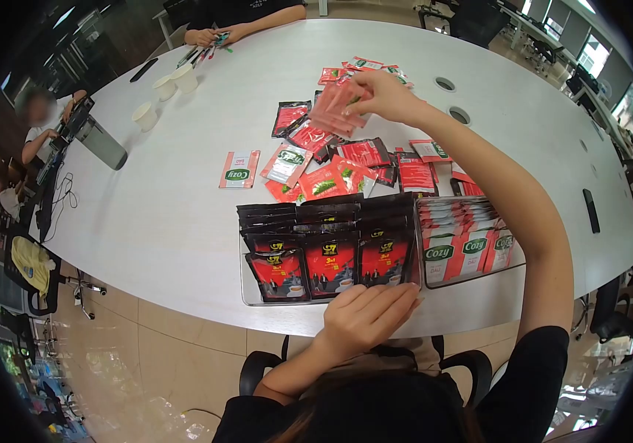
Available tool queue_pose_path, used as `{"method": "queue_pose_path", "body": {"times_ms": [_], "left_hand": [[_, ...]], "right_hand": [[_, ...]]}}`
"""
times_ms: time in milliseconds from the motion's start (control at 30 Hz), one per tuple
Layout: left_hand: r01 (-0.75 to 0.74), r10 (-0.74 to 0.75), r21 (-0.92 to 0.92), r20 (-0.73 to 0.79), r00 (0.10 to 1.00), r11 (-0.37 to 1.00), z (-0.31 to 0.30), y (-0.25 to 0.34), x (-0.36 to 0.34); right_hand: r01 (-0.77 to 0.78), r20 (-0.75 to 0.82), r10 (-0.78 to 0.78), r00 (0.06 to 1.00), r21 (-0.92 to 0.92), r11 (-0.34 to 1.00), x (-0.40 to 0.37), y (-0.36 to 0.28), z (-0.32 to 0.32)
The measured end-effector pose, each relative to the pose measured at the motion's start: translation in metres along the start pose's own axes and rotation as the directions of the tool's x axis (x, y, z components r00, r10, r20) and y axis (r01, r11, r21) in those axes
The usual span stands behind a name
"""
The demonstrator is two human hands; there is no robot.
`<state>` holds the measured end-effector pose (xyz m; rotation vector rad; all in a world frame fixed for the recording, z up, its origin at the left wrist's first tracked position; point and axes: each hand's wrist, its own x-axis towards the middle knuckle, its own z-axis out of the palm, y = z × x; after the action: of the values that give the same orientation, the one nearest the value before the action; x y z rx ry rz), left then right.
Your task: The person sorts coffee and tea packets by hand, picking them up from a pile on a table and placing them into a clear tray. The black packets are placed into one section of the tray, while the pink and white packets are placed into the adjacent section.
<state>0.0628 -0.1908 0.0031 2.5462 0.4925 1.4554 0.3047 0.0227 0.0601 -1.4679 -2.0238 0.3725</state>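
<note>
My right hand [390,96] reaches over the pile and pinches several pink-red tea sachets [338,107], blurred by motion. Beneath lie loose Cozy tea sachets [287,164] and dark-red coffee sachets [364,153], mixed together. My left hand [368,317] rests by the front edge of the clear tray [257,301], fingers pressed together; its palm is hidden and I see nothing in it. Black and red G7 coffee sachets [331,262] stand in rows in that tray. Right of it, a second clear tray [471,279] holds upright Cozy tea sachets [471,247], partly covered by my right forearm.
One Cozy sachet [239,170] lies apart on the left of the white table [183,244]. Paper cups [144,117], a dark tumbler [102,140] and a phone [143,70] stand or lie farther left. Another person's hands [220,35] handle pens at the far edge.
</note>
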Motion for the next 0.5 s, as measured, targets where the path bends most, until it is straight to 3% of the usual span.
{"method": "queue_pose_path", "body": {"times_ms": [33,67,100,133,200,267,300,333,433,467,500], "left_hand": [[0.001,-0.002,-0.021,-0.015,1.0,1.0,-0.001,0.0,0.001],[0.003,-0.004,-0.042,-0.029,1.0,0.999,-0.002,0.001,0.002],[0.012,-0.017,-0.088,-0.061,0.998,0.996,-0.003,0.002,0.001],[0.018,-0.031,-0.134,-0.091,0.995,0.991,-0.004,0.002,0.001],[0.052,-0.087,-0.327,-0.095,0.992,0.944,-0.005,0.0,-0.011],[0.213,-0.325,-0.697,-0.031,0.945,0.685,-0.007,0.012,-0.017],[0.265,-0.424,-0.832,0.039,0.905,0.488,-0.008,0.018,-0.018],[0.335,-0.451,-0.911,0.201,0.87,0.241,-0.014,0.024,-0.017],[0.271,-0.491,-0.945,0.327,0.807,-0.183,-0.009,0.036,-0.01],[0.301,-0.406,-0.929,0.365,0.838,-0.214,-0.005,0.031,-0.019],[0.408,-0.408,-0.888,0.459,0.789,-0.21,-0.007,0.034,-0.016]], "right_hand": [[0.069,-0.103,-0.074,0.992,-0.048,0.996,-0.006,-0.007,-0.005],[0.048,-0.135,-0.027,0.99,0.154,0.987,-0.015,-0.014,-0.007],[0.16,-0.231,-0.131,0.964,0.113,0.981,-0.027,-0.03,-0.012],[0.268,-0.321,-0.235,0.918,0.062,0.962,-0.041,-0.049,-0.019],[0.412,-0.403,-0.508,0.761,-0.306,0.859,-0.071,-0.073,-0.03],[0.484,-0.346,-0.671,0.656,-0.489,0.726,-0.11,-0.097,-0.035],[0.496,-0.258,-0.718,0.647,-0.572,0.653,-0.134,-0.107,-0.037],[0.523,-0.204,-0.708,0.677,-0.544,0.657,-0.16,-0.118,-0.037],[0.583,0.02,-0.803,0.596,-0.697,0.416,-0.221,-0.144,-0.035],[0.588,0.075,-0.829,0.554,-0.741,0.326,-0.232,-0.149,-0.033],[0.572,0.047,-0.827,0.56,-0.744,0.345,-0.24,-0.148,-0.03]]}}
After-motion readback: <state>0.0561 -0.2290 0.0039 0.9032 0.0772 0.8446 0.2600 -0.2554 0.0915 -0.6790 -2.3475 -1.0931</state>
